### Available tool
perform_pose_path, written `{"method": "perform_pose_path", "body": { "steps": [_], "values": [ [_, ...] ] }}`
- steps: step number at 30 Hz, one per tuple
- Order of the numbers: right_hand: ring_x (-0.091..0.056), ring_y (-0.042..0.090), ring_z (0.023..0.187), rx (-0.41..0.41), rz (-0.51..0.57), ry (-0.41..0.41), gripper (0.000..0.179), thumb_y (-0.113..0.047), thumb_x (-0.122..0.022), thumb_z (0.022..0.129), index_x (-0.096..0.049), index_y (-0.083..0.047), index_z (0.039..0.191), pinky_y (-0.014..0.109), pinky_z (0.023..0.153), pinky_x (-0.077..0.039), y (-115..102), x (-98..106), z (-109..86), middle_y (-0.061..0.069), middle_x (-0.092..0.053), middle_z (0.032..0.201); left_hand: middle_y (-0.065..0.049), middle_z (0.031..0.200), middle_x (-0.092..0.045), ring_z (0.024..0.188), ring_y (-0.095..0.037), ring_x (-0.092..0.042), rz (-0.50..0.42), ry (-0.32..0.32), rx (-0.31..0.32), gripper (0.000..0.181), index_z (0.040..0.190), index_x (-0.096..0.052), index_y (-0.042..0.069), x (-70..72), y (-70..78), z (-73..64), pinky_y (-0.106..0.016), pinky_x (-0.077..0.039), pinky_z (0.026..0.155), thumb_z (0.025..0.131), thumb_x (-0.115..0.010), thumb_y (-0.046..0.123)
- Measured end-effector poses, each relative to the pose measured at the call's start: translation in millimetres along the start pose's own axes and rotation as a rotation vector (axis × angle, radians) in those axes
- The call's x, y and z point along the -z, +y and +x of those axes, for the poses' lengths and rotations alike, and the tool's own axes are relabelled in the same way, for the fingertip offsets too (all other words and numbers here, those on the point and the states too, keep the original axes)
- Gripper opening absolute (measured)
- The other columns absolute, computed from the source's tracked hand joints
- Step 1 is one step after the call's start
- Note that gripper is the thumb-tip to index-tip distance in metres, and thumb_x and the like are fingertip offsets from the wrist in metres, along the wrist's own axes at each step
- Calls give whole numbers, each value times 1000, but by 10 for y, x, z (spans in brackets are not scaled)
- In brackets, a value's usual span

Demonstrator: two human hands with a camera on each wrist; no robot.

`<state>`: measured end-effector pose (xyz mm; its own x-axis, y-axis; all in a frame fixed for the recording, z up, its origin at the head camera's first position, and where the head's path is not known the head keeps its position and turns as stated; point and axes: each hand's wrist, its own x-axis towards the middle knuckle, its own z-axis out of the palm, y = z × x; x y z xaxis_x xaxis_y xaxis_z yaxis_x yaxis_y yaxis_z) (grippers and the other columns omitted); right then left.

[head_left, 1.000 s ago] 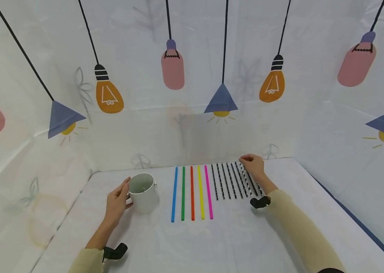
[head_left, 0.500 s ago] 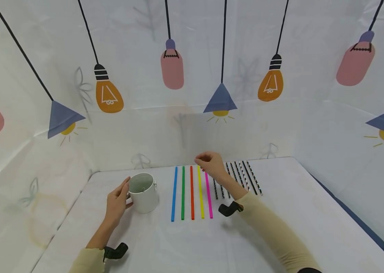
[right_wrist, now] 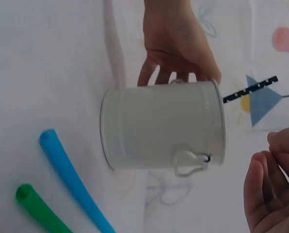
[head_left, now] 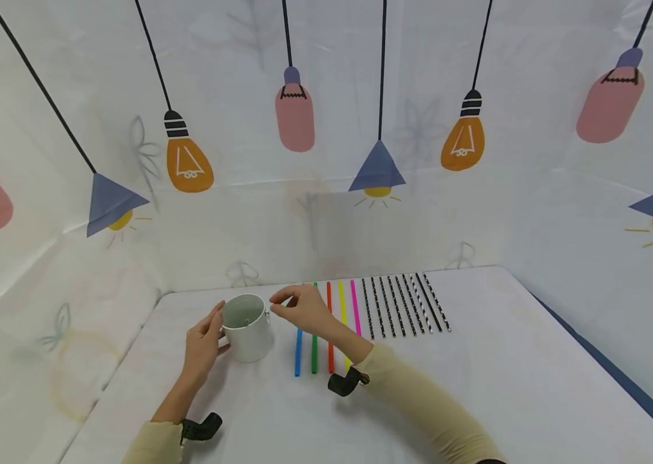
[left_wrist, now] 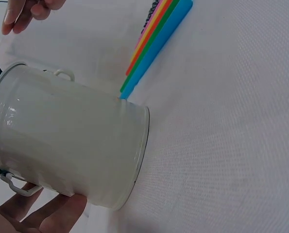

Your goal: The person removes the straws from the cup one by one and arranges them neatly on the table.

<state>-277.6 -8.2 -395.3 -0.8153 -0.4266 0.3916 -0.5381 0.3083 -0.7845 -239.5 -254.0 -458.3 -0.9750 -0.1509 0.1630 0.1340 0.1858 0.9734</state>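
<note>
My left hand holds a small white metal pail by its left side, fingers against the wall near one loop-shaped ear. My right hand is just right of the pail's rim, thumb and fingers slightly apart with nothing seen between them. A black straw with white dots sticks up past the rim in the right wrist view, apart from the right hand. Below that hand lie blue, green, red, yellow and pink straws, partly covered by the hand and forearm.
Several black-and-white patterned straws lie in a row right of the coloured ones on the white-covered table. A white sheet with printed lamps hangs behind the table. Both wrists carry a small black device.
My right hand has travelled left from the patterned straws, over the coloured straws, to the pail's rim. My left hand has stayed at the pail.
</note>
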Motion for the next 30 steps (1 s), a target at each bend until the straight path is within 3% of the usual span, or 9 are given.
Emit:
{"method": "perform_pose_path", "body": {
  "steps": [7, 20, 26, 30],
  "values": [
    [-58, 2, 64, 75, 5, -78, 17, -8, -74, 86, -75, -7, 103, 19, 57, -52, -46, -283, -24, -4, -71, 98, 1, 152, -36, 122, -40, -49, -6, -8, -1, 56, 147, -44, 14, -45, -16, -36, -48, -52, 83, 102, -44, 46],
    [-56, -3, 63, 186, -17, -49, 17, -14, -76, 87, -76, -8, 103, 14, 58, -50, -121, -603, 20, -4, -71, 95, -1, 153, -36, 118, -41, -51, -4, 7, -62, 54, 146, -45, 9, -5, 41, -23, -44, -55, 78, 103, -44, 42],
    [-61, -2, 69, 144, 43, -30, 22, -5, -74, 87, -72, -2, 108, 14, 61, -52, -95, -646, -27, 4, -72, 99, -7, 152, -36, 116, -43, -51, -27, -7, -48, 50, 144, -45, 3, -30, 199, -117, -51, -52, 80, 104, -45, 34],
    [-64, 5, 63, 129, 136, -12, 16, -1, -70, 88, -71, 1, 104, 18, 57, -54, -57, -653, -56, 6, -72, 89, -6, 152, -37, 115, -41, -52, -33, 1, -49, 50, 144, -46, 4, -35, 176, -112, -50, -53, 80, 104, -45, 34]
  ]
}}
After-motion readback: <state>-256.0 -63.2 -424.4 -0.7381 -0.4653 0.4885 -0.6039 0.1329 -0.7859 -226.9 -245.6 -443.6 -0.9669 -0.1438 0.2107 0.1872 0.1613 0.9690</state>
